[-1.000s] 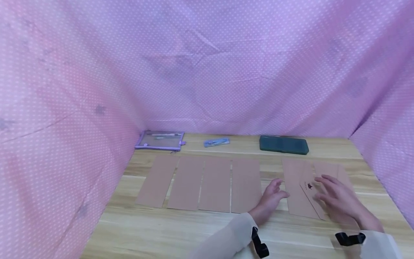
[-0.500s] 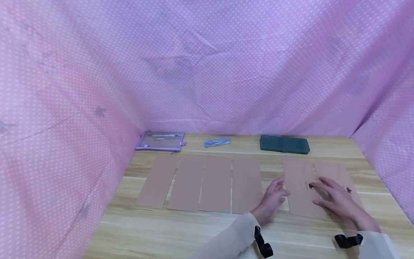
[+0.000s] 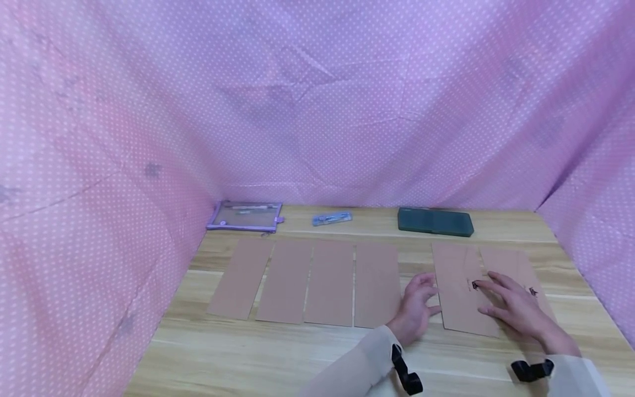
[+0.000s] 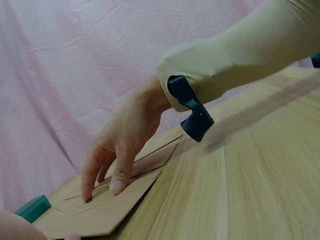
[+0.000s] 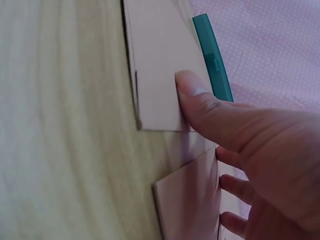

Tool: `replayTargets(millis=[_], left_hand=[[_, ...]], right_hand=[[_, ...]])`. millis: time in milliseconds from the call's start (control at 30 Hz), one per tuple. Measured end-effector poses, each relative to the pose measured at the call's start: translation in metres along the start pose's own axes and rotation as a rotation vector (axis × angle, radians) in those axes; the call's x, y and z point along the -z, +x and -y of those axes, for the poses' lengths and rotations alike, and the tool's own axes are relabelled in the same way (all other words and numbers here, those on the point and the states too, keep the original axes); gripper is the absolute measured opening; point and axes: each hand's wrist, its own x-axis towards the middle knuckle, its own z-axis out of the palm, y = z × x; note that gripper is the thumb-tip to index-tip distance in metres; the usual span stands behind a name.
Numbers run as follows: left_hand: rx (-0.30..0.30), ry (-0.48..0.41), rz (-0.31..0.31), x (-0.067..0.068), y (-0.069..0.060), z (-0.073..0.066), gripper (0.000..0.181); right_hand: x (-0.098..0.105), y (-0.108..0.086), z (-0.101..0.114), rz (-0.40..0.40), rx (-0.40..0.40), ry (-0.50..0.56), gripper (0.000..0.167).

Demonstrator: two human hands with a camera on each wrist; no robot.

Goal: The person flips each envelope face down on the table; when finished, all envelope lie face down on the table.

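In the head view, a brown kraft-paper envelope (image 3: 457, 298) lies between my hands, a small dark crown printed near its right side. My left hand (image 3: 413, 309) is at its left edge, fingers and thumb loosely bent; whether they touch the edge is hard to tell. My right hand (image 3: 521, 311) is spread over its right part, index fingertip by the crown. In the right wrist view, the right thumb (image 5: 192, 90) presses on the envelope. A second crown-marked envelope (image 3: 511, 262) lies farther right, partly hidden under the right hand.
Several plain brown paper pieces (image 3: 329, 284) lie in a row at left. Along the back are a purple-edged mesh pouch (image 3: 248, 216) with pens, a small blue packet (image 3: 332, 218) and a dark green case (image 3: 435, 221). Pink dotted cloth (image 3: 317, 110) surrounds the wooden table.
My right fingers have come down onto the envelope near the crown, and its slanted flap edge shows less. The second envelope's crown has come into view. My left hand has shifted only slightly.
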Motion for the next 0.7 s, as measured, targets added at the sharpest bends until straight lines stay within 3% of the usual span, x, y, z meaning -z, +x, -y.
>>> replayTargets(millis=[233,400,533,700], left_hand=[[0.063,-0.041,-0.041,-0.002,0.005,0.001,0.036],[0.089,-0.065,-0.062,-0.003,0.006,0.002,0.037],[0.105,-0.090,-0.048,-0.002,0.005,0.000,0.040],[0.114,-0.111,-0.012,-0.001,0.004,-0.006,0.051]], right_hand=[[0.005,0.004,0.005,0.065,-0.021,0.004,0.054],[0.011,0.008,0.010,0.161,-0.100,-0.005,0.057],[0.015,0.012,0.015,0.224,-0.145,-0.040,0.059],[0.016,0.017,0.021,0.230,-0.124,-0.068,0.057]])
